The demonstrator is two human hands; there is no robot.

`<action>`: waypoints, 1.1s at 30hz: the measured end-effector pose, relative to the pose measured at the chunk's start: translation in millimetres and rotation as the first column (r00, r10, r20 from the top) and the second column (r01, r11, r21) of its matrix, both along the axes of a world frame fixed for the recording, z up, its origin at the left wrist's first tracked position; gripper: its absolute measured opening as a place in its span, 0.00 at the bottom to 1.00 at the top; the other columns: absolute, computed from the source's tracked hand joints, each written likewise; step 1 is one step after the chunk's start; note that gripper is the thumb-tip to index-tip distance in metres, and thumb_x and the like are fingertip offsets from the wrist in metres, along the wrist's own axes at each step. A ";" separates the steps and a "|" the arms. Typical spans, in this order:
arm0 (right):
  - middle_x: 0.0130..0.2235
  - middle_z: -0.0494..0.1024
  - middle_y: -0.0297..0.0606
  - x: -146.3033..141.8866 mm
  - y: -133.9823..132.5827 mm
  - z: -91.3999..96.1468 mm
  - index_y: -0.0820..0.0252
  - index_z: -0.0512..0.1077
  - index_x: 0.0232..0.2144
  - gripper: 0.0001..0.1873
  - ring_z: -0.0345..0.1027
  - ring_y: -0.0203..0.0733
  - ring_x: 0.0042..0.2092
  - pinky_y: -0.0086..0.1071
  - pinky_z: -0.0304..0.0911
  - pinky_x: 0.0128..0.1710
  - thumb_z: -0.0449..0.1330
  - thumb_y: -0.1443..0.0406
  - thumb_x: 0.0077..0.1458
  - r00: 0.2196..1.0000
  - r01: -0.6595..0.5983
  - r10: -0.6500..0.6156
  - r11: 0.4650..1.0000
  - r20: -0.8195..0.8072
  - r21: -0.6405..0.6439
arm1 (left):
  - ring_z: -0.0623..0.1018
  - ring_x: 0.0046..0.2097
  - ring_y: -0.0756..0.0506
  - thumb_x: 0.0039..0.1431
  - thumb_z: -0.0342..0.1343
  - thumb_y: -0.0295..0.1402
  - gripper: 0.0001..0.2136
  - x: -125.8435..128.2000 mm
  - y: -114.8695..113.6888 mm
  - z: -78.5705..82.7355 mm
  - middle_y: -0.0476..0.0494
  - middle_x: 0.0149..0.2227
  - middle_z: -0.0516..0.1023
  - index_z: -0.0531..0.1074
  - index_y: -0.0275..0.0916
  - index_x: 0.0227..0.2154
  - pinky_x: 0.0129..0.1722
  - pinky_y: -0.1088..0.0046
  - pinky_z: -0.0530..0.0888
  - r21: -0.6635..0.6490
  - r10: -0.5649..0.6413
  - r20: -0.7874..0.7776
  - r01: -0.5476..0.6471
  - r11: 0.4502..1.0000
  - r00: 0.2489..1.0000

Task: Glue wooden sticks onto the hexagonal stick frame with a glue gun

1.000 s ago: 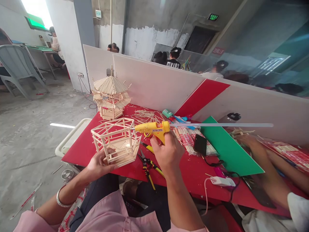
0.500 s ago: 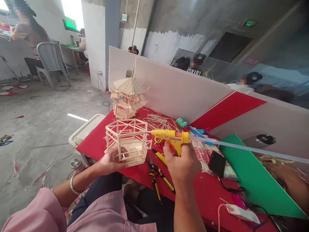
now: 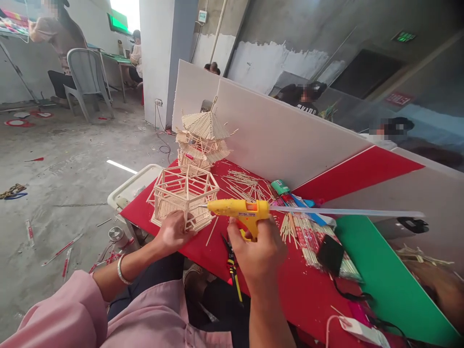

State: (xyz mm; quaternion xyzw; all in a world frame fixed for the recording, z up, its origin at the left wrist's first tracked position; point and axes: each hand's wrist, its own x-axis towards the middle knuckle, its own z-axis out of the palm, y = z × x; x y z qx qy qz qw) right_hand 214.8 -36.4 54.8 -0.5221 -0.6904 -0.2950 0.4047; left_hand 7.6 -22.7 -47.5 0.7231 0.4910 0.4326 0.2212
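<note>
My left hand grips the near lower edge of a wooden stick frame, a many-sided openwork piece with a slatted floor. A yellow hot glue gun is in my right hand, fingers wrapped round its handle. Its nozzle points left and lies close to the frame's right side; whether it touches, I cannot tell. A long clear glue stick juts out of the back of the gun. Behind the frame stands a finished-looking stick pagoda with tiered roofs.
Loose sticks, bagged sticks, a black phone and yellow-black pliers lie on the red table. White boards stand along its back. A green board is at right. Other people sit beyond.
The stick frame has turned and moved left in my left hand. My right hand has brought the glue gun left and slightly down. The view has shifted a little.
</note>
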 end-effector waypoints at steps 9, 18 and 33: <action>0.30 0.76 0.35 -25.1 5.7 3.0 0.59 0.71 0.33 0.05 0.69 0.36 0.27 0.30 0.60 0.25 0.60 0.63 0.55 0.994 0.032 -0.035 0.999 0.107 0.032 | 0.73 0.31 0.45 0.53 0.56 0.33 0.04 6.4 3.0 -9.3 0.47 0.26 0.73 0.67 0.40 0.27 0.39 0.66 0.71 0.034 0.029 -0.055 -0.027 0.999 0.998; 0.33 0.79 0.38 -26.4 4.3 4.9 0.60 0.70 0.33 0.04 0.72 0.38 0.30 0.30 0.60 0.25 0.59 0.64 0.57 0.984 0.012 -0.024 0.998 0.175 0.069 | 0.73 0.32 0.45 0.54 0.56 0.34 0.04 3.2 1.7 -15.1 0.48 0.27 0.74 0.68 0.40 0.30 0.41 0.65 0.71 0.019 0.013 -0.043 -0.012 1.000 0.999; 0.31 0.78 0.36 -23.9 1.5 4.4 0.59 0.70 0.32 0.03 0.71 0.37 0.30 0.29 0.58 0.26 0.59 0.66 0.57 0.981 0.019 -0.030 0.998 0.190 0.060 | 0.74 0.31 0.46 0.54 0.58 0.34 0.05 4.7 1.6 -20.4 0.49 0.27 0.73 0.69 0.40 0.32 0.41 0.65 0.72 0.060 -0.005 -0.010 0.006 0.998 1.000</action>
